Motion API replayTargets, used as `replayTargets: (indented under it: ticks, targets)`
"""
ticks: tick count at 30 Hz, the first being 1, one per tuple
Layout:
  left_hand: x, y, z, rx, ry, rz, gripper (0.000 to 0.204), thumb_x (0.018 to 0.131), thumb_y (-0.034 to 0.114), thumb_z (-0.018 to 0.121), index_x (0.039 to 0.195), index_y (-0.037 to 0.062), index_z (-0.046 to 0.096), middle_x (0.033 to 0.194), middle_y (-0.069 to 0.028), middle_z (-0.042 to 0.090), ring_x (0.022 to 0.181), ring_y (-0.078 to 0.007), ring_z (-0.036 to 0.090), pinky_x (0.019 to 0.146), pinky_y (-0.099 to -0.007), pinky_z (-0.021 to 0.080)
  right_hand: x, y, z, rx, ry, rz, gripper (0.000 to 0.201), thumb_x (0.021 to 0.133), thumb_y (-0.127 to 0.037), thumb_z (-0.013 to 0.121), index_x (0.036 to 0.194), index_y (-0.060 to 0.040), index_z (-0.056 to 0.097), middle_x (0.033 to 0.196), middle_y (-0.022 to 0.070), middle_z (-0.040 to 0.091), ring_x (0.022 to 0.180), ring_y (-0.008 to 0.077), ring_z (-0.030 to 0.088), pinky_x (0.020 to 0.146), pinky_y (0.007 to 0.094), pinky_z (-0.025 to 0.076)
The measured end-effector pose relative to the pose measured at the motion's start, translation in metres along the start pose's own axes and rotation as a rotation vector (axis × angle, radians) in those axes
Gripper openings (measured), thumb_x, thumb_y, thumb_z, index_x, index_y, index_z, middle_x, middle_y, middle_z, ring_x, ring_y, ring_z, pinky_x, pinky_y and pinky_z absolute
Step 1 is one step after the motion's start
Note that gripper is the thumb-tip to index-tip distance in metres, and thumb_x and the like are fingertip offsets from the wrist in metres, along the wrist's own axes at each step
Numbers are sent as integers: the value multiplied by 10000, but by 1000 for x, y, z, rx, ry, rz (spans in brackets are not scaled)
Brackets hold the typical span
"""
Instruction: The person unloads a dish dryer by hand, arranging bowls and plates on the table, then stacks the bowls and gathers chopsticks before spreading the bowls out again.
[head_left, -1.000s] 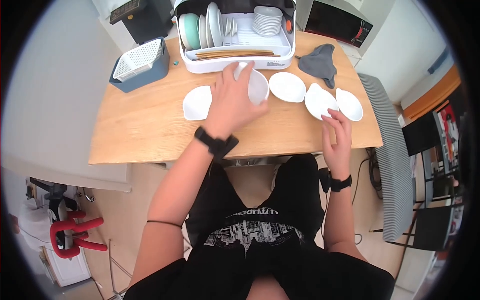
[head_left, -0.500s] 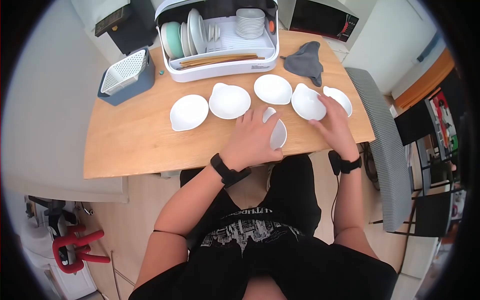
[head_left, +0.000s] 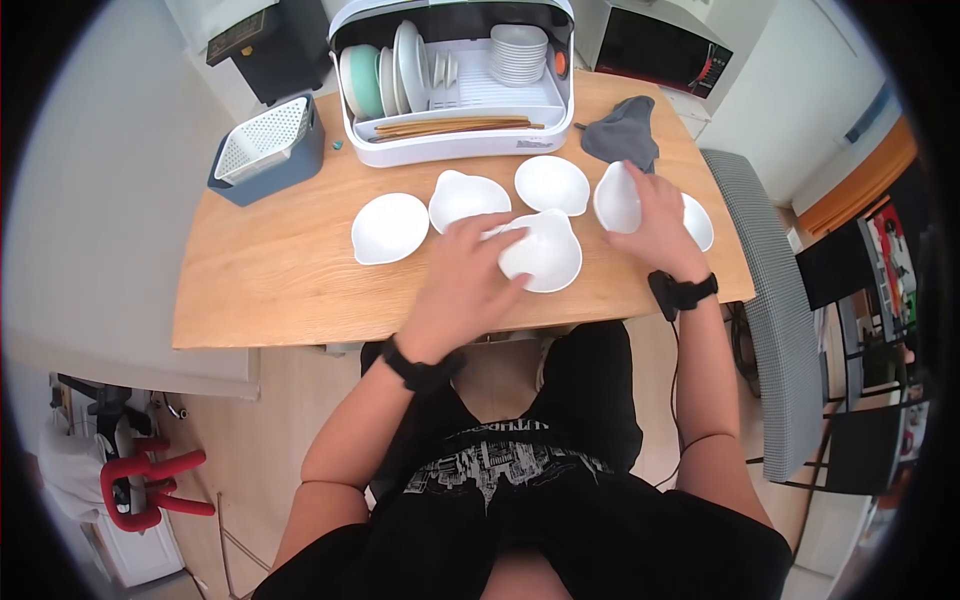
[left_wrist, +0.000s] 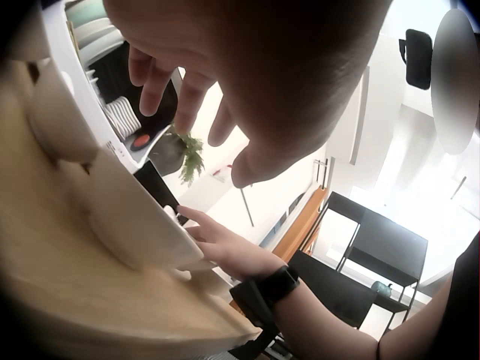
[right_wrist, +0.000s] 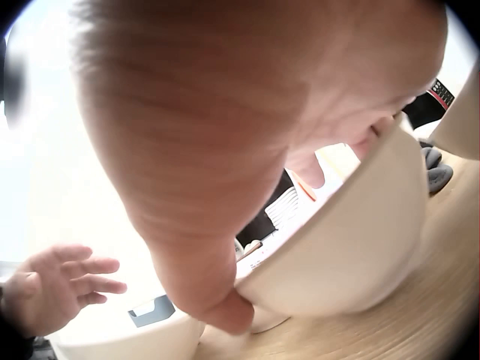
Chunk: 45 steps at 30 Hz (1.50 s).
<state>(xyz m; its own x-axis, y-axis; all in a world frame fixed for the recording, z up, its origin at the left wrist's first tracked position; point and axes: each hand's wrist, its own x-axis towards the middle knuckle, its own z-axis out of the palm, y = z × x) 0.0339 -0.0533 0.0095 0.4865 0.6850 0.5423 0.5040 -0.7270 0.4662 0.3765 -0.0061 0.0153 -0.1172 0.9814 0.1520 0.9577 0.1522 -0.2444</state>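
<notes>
Several white bowls with small spouts are on the wooden table. My left hand [head_left: 462, 288] hovers with spread fingers by the left side of the front middle bowl [head_left: 548, 256]; the left wrist view shows the hand [left_wrist: 232, 82] above the bowls, holding nothing. My right hand [head_left: 662, 225] grips a tilted bowl [head_left: 616, 200] by its rim. From the right wrist, this hand [right_wrist: 255, 135] has its thumb and fingers at the rim of that bowl [right_wrist: 352, 232]. Partly behind the right hand is the rightmost bowl [head_left: 699, 222]. Others are the far-left bowl [head_left: 390, 230], its neighbour [head_left: 472, 200] and the back middle bowl [head_left: 552, 184].
A dish rack [head_left: 450, 152] with plates, small dishes and chopsticks stands at the back. To its left is a blue basket [head_left: 285, 172] with a white one inside. A grey cloth [head_left: 620, 132] lies at the back right. Beside the table is a striped bench [head_left: 770, 330].
The left hand has set the front middle bowl down, let go and moved left. The right hand has taken hold of a bowl on the right and tilted it.
</notes>
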Motion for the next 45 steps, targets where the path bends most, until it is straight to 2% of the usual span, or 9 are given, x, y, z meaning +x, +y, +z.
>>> replayTargets:
  ticks: [3, 10, 16, 26, 29, 35, 37, 41, 45]
  targets:
    - [-26, -30, -30, 24, 122, -139, 478, 918, 177, 828, 1371, 96, 699, 1460, -124, 643, 1333, -360, 600, 1146, -479, 460, -11, 14, -22, 197, 295, 4, 1079, 740, -334, 904, 1658, -70, 401, 1496, 268, 544, 1417, 465, 484, 1212, 539, 395]
    - [-56, -87, -82, 107, 222, -412, 630, 894, 241, 886, 1447, 63, 639, 1528, -218, 584, 1396, -423, 569, 1186, -502, 460, -35, 62, -43, 56, 170, 301, 1085, 787, -361, 897, 1678, -54, 360, 1551, 318, 499, 1464, 482, 470, 1203, 548, 439]
    - [-33, -94, -61, 298, 9, -510, 1091, 760, 444, 978, 1624, 27, 460, 1593, -367, 439, 1477, -525, 435, 1214, -551, 426, -27, 87, -14, 162, 123, 224, 1128, 776, -383, 908, 1691, -56, 335, 1565, 329, 470, 1445, 520, 483, 1192, 564, 446]
    - [-16, -94, -55, 345, -40, -654, 1087, 763, 435, 945, 1629, 5, 447, 1536, -349, 478, 1408, -525, 450, 1189, -538, 440, -23, 80, -2, 159, 128, 177, 1125, 755, -349, 915, 1688, -86, 344, 1496, 358, 497, 1381, 542, 517, 1163, 580, 462]
    - [-14, -87, -54, 284, 68, -650, 1072, 761, 423, 943, 1617, -5, 459, 1493, -342, 500, 1395, -513, 462, 1181, -533, 445, -14, 62, -4, 129, 115, 238, 1096, 739, -337, 917, 1666, -86, 389, 1447, 355, 536, 1346, 532, 546, 1150, 569, 473]
    - [33, -67, -46, 171, 149, -447, 1085, 779, 461, 939, 1627, -7, 449, 1459, -316, 536, 1376, -465, 503, 1177, -506, 444, 42, -2, -8, 258, 321, 46, 1079, 710, -402, 936, 1619, -71, 458, 1381, 361, 581, 1308, 517, 579, 1138, 534, 488]
    - [49, -70, -32, 126, 63, -451, 1124, 751, 527, 918, 1629, 2, 453, 1459, -360, 508, 1298, -535, 547, 1117, -531, 488, 56, -42, -13, 293, 226, 26, 1148, 722, -435, 953, 1652, -41, 409, 1472, 345, 549, 1371, 484, 571, 1161, 502, 483]
    - [62, -73, -4, 192, -27, -520, 1172, 741, 595, 890, 1645, 9, 430, 1449, -368, 507, 1263, -551, 570, 1082, -533, 512, 75, -91, -6, 209, 77, 54, 1187, 714, -523, 941, 1661, -52, 401, 1433, 368, 559, 1335, 522, 584, 1143, 504, 495]
    - [62, -66, 7, 193, -105, -610, 1209, 739, 617, 884, 1656, -6, 405, 1463, -376, 495, 1294, -559, 546, 1095, -525, 508, 80, -100, 17, 214, 59, 83, 1229, 656, -492, 940, 1659, -42, 391, 1412, 382, 545, 1297, 567, 539, 1147, 547, 454]
